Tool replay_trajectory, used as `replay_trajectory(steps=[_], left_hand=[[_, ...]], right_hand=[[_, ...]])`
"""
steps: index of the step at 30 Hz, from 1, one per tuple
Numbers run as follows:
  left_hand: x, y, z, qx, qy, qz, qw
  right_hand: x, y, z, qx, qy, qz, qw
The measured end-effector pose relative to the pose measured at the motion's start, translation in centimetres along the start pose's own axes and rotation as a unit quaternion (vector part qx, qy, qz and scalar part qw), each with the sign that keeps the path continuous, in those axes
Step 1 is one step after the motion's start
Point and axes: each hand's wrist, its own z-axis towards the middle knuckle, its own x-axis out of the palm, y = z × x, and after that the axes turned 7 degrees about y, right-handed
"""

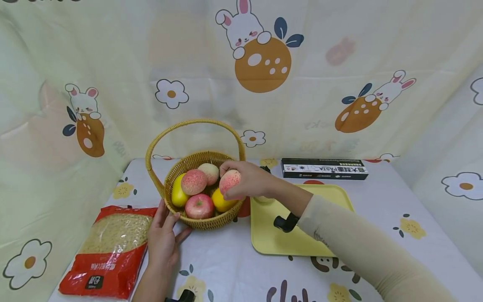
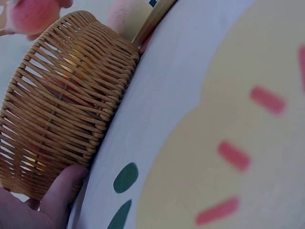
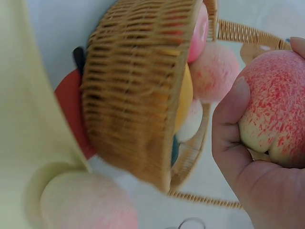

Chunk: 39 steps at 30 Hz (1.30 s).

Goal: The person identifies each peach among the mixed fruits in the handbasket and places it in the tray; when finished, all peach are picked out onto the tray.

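My right hand (image 1: 250,180) grips a pink-speckled peach (image 3: 276,109) above the right side of a wicker basket (image 1: 211,223). Inside the basket are a pink peach (image 1: 194,182), a paler peach (image 1: 209,172), a red apple (image 1: 199,206), a yellow fruit (image 1: 179,192) and an orange-yellow fruit (image 1: 222,202). Spread fingers of my left hand (image 1: 163,239) rest against the basket's front left side; its thumb presses the wicker in the left wrist view. Another pale peach (image 3: 88,202) lies by the tray's edge in the right wrist view.
A yellow tray (image 1: 271,235) lies right of the basket, partly under my right forearm. Behind it stands a long black pasta box (image 1: 324,169). A red bag of pasta (image 1: 109,251) lies left of my left hand. The basket's tall handle (image 1: 196,121) arches above its back.
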Motion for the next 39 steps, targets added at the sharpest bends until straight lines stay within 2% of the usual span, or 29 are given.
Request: replay_trajectory(steps=[15, 20, 25, 32, 39], left_hand=[[-0.2, 0.0, 0.1, -0.002, -0.003, 0.002, 1.0], [-0.2, 0.2, 0.2, -0.002, -0.003, 0.001, 1.0], [-0.3, 0.2, 0.3, -0.003, -0.004, 0.007, 1.0], [-0.2, 0.2, 0.3, -0.004, -0.006, 0.013, 0.9999], [-0.1, 0.2, 0.2, -0.001, -0.004, 0.014, 0.9999]], right_hand=[[-4.0, -4.8, -4.4, 0.039, -0.055, 0.004, 0.9977], [-5.7, -6.3, -6.0, 0.077, -0.081, -0.006, 0.9937], [-7.2, -8.1, -7.2, 0.099, -0.109, -0.011, 0.9891], [-8.3, -10.1, -8.1, 0.127, -0.126, -0.011, 0.9837], [-8.6, -11.8, -8.0, 0.154, -0.129, -0.024, 0.9793]])
